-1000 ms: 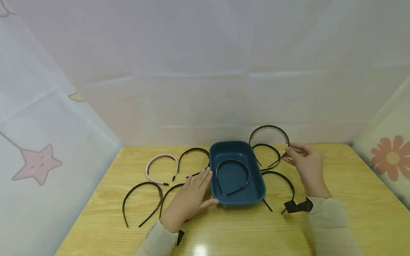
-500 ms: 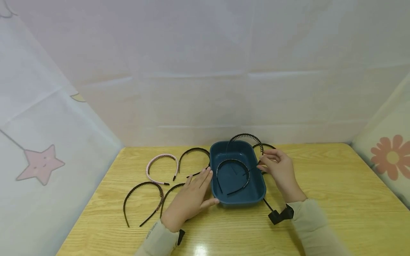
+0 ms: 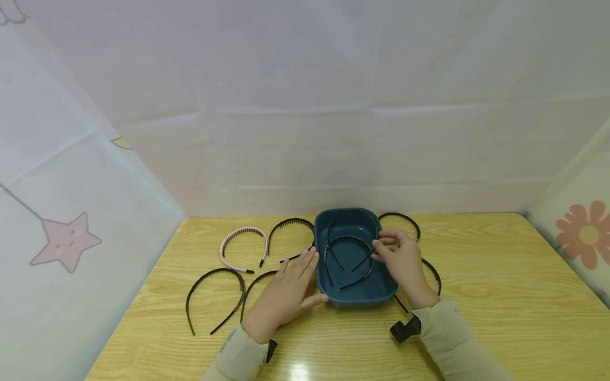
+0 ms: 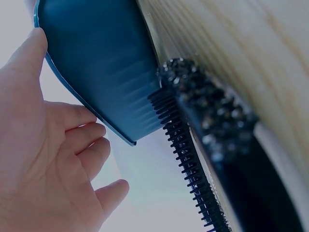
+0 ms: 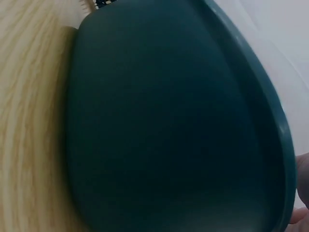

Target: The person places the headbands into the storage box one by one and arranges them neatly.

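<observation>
My left hand (image 3: 283,301) rests with extended fingers along the left rim of a dark blue plastic basin (image 3: 356,302). In the left wrist view, the fingertips and thumb of that hand (image 4: 63,140) lie along the basin's edge. My right hand (image 3: 401,260) pinches a thin black toothed headband (image 3: 361,264) by one side at the basin's right rim. The band's arch and legs hang inside the basin. A dark patterned headband (image 3: 348,238) lies on the basin floor. The right wrist view shows mostly the basin's outer wall (image 5: 169,121), with only a little of the fingers at the edge.
Left of the basin lie a pink headband (image 3: 222,250) and several dark ones, including one front left (image 3: 189,296) and one behind (image 3: 292,220). Right of it are dark headbands (image 3: 402,214), (image 3: 434,271) partly covered by my right arm. A white cloth (image 3: 305,159) hangs behind the wooden table (image 3: 500,275).
My right hand has carried the toothed headband leftward from the table's right side and lowered it into the basin. The left hand has stayed at the left rim.
</observation>
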Tool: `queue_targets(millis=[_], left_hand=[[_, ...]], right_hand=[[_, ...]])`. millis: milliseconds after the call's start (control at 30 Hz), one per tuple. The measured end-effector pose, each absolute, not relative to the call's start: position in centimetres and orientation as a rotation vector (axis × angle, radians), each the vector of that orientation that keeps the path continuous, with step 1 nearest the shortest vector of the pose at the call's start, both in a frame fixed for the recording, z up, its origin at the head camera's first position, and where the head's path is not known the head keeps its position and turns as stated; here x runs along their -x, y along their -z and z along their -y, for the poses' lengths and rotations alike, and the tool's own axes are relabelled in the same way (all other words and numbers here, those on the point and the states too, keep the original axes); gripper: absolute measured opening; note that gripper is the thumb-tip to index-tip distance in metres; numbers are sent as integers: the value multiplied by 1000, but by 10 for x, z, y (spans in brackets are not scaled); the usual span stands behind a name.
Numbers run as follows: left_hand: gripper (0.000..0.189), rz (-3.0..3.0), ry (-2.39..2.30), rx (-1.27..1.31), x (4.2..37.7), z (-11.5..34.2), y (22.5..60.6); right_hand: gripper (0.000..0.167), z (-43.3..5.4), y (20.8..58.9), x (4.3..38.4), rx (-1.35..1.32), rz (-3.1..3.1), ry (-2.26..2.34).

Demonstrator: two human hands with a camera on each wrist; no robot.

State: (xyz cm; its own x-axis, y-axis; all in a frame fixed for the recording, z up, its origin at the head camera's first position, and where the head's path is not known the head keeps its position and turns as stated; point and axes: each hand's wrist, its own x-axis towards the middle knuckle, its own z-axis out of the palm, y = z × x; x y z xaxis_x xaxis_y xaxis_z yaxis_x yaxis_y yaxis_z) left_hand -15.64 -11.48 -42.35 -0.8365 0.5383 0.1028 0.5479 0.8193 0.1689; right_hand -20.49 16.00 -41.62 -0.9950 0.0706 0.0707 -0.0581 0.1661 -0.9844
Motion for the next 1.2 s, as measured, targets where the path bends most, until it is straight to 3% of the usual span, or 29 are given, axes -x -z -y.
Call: queue_targets(millis=[733,1200], left_hand=[[90,2948,283,883,157,115,424],[92,2952,279,879,157,115,425]], right_hand=[[34,-153,423,203,-93,2543,-1404],[23,-173,405,205,-273,2545,-1463]])
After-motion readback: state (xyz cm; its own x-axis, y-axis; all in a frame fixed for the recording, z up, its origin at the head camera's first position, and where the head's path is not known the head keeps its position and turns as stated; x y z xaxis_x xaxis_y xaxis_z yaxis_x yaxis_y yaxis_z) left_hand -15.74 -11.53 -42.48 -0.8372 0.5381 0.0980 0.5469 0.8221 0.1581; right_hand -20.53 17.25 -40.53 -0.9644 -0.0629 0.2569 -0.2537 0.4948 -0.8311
